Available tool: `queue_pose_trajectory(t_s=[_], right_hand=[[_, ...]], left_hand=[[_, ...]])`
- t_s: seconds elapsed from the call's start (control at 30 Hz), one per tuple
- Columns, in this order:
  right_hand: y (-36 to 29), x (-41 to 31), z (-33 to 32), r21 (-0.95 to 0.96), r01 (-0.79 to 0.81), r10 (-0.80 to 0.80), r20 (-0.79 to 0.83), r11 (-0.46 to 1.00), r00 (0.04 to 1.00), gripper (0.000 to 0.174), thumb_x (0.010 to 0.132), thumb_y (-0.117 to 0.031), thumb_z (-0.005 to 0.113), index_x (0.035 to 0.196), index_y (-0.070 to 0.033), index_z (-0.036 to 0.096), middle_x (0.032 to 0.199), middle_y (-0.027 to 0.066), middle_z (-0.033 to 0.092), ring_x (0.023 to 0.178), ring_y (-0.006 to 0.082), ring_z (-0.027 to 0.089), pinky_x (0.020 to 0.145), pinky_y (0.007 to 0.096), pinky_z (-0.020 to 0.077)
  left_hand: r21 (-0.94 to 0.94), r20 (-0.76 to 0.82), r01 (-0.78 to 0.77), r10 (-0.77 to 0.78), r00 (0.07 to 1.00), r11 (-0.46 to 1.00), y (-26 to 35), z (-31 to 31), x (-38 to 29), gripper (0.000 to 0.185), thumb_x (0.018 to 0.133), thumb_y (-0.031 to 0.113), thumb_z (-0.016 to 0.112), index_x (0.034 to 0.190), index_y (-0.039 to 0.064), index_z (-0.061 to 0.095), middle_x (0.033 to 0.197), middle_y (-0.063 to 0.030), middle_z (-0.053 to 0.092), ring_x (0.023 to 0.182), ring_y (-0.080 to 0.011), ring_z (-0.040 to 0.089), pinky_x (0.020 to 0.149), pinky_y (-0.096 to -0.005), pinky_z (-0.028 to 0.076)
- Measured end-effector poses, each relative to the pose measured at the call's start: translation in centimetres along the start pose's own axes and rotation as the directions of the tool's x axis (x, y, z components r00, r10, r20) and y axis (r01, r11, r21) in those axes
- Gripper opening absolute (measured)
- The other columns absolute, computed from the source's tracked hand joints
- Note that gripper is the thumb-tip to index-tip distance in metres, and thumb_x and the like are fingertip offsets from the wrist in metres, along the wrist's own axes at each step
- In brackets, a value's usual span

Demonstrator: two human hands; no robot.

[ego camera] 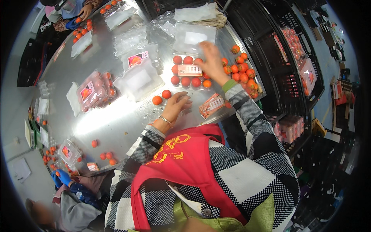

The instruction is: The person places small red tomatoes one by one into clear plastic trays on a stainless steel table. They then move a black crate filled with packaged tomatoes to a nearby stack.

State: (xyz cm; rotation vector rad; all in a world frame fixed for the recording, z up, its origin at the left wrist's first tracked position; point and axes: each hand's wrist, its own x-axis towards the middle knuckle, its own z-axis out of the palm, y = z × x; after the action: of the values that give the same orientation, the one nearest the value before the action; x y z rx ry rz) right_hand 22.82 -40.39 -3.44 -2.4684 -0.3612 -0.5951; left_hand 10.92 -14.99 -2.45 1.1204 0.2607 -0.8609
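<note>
A clear plastic tray of orange-red fruit, tomatoes or persimmons, (185, 82) lies before me with a printed card (189, 70) on its middle. My right hand (211, 62), slightly blurred, is over the tray's right edge; its fingers are spread and hold nothing that I can see. Below the tray, my left hand (174, 108) is beside two loose fruits (157, 100), above clear empty packaging (147, 111). Its palm is hidden, so a grip cannot be told. A stack of printed cards (211, 105) lies near the table edge, and loose fruits (243, 67) are heaped at the right.
White foam sheets (139, 79) and clear boxes (130, 40) cover the table's far part. Packed fruit boxes (92, 91) sit at left. Black crates (261, 43) stand along the right edge. A co-worker's gloved hands (62, 177) are at lower left, another person's hand (85, 12) at upper left.
</note>
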Motion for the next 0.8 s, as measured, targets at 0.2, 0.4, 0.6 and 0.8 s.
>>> queue_pose_trajectory(t_s=[0.2,0.4,0.6,0.8], right_hand=[[8.0,4.5,2.1,0.507,-0.735,0.85,0.009,0.451,0.527,0.084,0.098,-0.058,0.071,0.154,-0.001,0.046,0.141,0.0199,0.059,0.126,0.03,0.058,0.108,0.0431,0.0444],[6.1,5.1,-2.9,0.75,-0.623,0.651,0.362,0.22,0.667,0.083,0.108,-0.072,0.032,0.145,-0.003,0.06,0.13,0.0137,0.069,0.121,0.0235,0.063,0.103,0.0371,0.0455],[0.4,-0.7,-5.5,0.472,-0.306,0.161,0.323,0.827,0.933,0.048,0.11,-0.043,0.049,0.117,-0.005,0.078,0.124,0.0089,0.074,0.121,0.0261,0.064,0.109,0.0399,0.044],[-4.4,-7.8,-3.9,-0.04,-0.028,0.037,0.233,0.999,0.972,0.036,0.095,-0.029,0.072,0.124,-0.007,0.073,0.142,0.0073,0.064,0.135,0.0313,0.052,0.116,0.0512,0.0338]], left_hand=[[-0.444,-0.013,0.088,-0.105,0.994,0.892,-1.0,0.6,2.3,0.085,0.105,0.011,0.063,0.165,-0.007,0.006,0.155,-0.0283,0.045,0.139,-0.0373,0.055,0.118,-0.043,0.047],[-0.551,-0.114,-0.057,-0.008,0.993,0.832,-0.5,0.7,4.1,0.075,0.106,0.004,0.053,0.164,-0.006,0.007,0.155,-0.031,0.042,0.146,-0.0421,0.047,0.125,-0.0468,0.041],[-0.572,-0.095,-0.108,0.065,0.993,0.813,-0.5,0.9,6.1,0.071,0.104,0.006,0.055,0.163,-0.001,0.016,0.154,-0.0304,0.043,0.147,-0.0419,0.046,0.124,-0.047,0.041],[-0.576,-0.268,-0.142,-0.022,0.963,0.805,-1.1,0.2,9.1,0.06,0.104,0.017,0.062,0.151,-0.01,0.037,0.152,-0.0295,0.045,0.14,-0.0398,0.052,0.121,-0.0452,0.045]])
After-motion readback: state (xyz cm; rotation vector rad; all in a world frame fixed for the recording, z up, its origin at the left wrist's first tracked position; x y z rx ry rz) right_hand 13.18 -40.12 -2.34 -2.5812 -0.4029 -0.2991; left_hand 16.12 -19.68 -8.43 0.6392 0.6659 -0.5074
